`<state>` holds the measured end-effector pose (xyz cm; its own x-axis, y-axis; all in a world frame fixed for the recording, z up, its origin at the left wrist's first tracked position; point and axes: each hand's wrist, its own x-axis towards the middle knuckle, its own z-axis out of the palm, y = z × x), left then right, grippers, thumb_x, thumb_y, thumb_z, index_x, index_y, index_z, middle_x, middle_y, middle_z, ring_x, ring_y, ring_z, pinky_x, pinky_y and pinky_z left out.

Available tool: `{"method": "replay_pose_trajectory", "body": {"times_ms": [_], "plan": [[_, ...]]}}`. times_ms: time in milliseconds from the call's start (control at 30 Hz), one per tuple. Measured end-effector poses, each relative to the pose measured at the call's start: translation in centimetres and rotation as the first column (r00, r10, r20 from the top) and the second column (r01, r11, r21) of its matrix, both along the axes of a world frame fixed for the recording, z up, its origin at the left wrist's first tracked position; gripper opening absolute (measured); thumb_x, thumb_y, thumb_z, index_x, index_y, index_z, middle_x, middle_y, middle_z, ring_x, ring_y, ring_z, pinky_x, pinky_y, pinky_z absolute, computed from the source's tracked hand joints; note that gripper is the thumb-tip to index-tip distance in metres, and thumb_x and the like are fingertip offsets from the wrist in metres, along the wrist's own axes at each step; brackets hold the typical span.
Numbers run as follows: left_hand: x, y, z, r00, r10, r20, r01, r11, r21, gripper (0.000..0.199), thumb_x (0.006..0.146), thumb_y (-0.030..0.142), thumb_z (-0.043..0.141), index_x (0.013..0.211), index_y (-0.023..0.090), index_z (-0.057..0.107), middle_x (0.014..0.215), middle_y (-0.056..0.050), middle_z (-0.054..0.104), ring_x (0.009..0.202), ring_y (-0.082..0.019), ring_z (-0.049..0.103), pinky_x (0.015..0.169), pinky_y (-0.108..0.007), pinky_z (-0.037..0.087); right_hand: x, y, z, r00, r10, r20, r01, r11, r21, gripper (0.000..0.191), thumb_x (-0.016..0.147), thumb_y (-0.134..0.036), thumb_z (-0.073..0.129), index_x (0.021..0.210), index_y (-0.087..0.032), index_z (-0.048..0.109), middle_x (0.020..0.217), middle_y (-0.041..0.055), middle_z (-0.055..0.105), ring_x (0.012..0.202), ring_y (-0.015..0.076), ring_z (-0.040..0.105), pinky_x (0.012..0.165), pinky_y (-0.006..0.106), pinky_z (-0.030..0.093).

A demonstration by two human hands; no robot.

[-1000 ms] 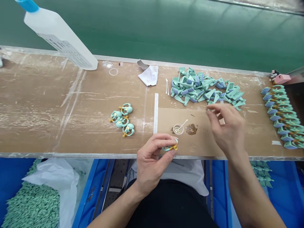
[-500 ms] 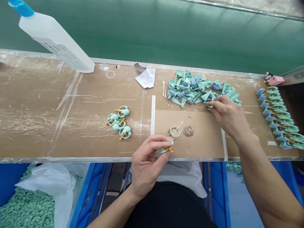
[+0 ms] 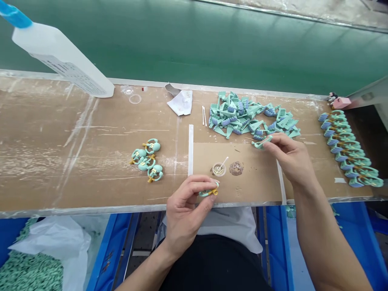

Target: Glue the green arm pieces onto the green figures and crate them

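Note:
My left hand (image 3: 187, 208) pinches a small teal ring-shaped plastic piece with a yellow part (image 3: 209, 193) between thumb and fingers, over the near edge of a brown cardboard sheet (image 3: 242, 182). My right hand (image 3: 287, 157) holds a slim teal plastic piece (image 3: 261, 142) at its fingertips, and a thin brown stick (image 3: 249, 139) juts out to the left. That piece is just below a heap of teal and blue plastic parts (image 3: 239, 115). A small clear cup (image 3: 218, 169) with a white stick in it stands on the cardboard between my hands.
Finished teal figures (image 3: 147, 159) lie left of the cardboard, and a long row of them (image 3: 348, 149) runs along the right. A white plastic bottle (image 3: 57, 52) lies at the back left. Blue bins (image 3: 109, 250) sit below the bench's front edge.
My right hand has moved left from the heap's front edge and now holds a teal piece. The view has drifted, so everything sits further left in the frame. My left hand keeps its grip.

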<state>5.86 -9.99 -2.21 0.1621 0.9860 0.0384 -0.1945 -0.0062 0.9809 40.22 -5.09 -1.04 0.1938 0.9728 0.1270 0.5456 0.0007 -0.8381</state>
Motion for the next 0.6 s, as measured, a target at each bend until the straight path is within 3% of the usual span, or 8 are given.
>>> {"method": "replay_pose_trajectory", "body": {"times_ms": [100, 167, 267, 400, 600], "plan": [[0.0, -0.2, 0.0, 1.0, -0.008, -0.005, 0.008, 1.0, -0.01, 0.015, 0.109, 0.017, 0.091, 0.118, 0.028, 0.097, 0.121, -0.011, 0.089, 0.115, -0.025, 0.088, 0.101, -0.033, 0.069, -1.2, -1.3, 0.2, 0.933, -0.031, -0.359, 0.012, 0.998, -0.055, 0.026, 0.104, -0.05, 0.093, 0.102, -0.026, 0.084, 0.121, 0.0086, 0.086, 0.081, 0.02, 0.068, 0.077, 0.039, 0.058], [0.0, -0.3, 0.0, 1.0, -0.002, -0.013, 0.002, 1.0, -0.02, 0.015, 0.11, 0.018, 0.091, 0.119, 0.028, 0.097, 0.121, -0.011, 0.089, 0.114, -0.025, 0.088, 0.1, -0.035, 0.068, -3.1, -2.9, 0.7, 0.818, -0.018, -0.575, -0.057, 0.992, -0.112, 0.03, 0.098, -0.05, 0.101, 0.104, -0.026, 0.083, 0.113, 0.0069, 0.087, 0.063, 0.0142, 0.056, 0.062, 0.034, 0.052], [0.1, -0.4, -0.2, 0.999, 0.019, -0.034, -0.019, 1.0, 0.006, 0.016, 0.11, 0.017, 0.091, 0.119, 0.029, 0.098, 0.12, -0.011, 0.089, 0.112, -0.026, 0.088, 0.099, -0.037, 0.069, -7.2, -5.3, 1.4, 0.634, -0.039, -0.772, -0.2, 0.957, -0.212, 0.035, 0.094, -0.051, 0.106, 0.103, -0.026, 0.084, 0.092, 0.0035, 0.084, 0.052, 0.0101, 0.045, 0.05, 0.028, 0.04], [0.3, -0.3, -0.2, 0.996, 0.039, -0.08, -0.033, 0.996, 0.083, 0.022, 0.108, 0.014, 0.092, 0.121, 0.032, 0.098, 0.118, -0.008, 0.089, 0.107, -0.023, 0.087, 0.095, -0.034, 0.069, -11.9, -7.3, 1.9, 0.503, -0.127, -0.855, -0.327, 0.888, -0.324, 0.039, 0.098, -0.055, 0.105, 0.107, -0.022, 0.087, 0.082, 0.0037, 0.082, 0.052, 0.0086, 0.046, 0.05, 0.024, 0.036], [0.2, -0.4, 0.1, 0.99, 0.059, -0.126, -0.046, 0.993, 0.104, 0.021, 0.105, 0.013, 0.095, 0.119, 0.029, 0.098, 0.113, -0.009, 0.087, 0.1, -0.022, 0.085, 0.09, -0.032, 0.071, -13.5, -8.5, 1.3, 0.473, -0.144, -0.869, -0.352, 0.874, -0.336, 0.032, 0.104, -0.045, 0.103, 0.108, -0.021, 0.084, 0.084, 0.0028, 0.082, 0.061, 0.0102, 0.056, 0.058, 0.023, 0.043]]}}
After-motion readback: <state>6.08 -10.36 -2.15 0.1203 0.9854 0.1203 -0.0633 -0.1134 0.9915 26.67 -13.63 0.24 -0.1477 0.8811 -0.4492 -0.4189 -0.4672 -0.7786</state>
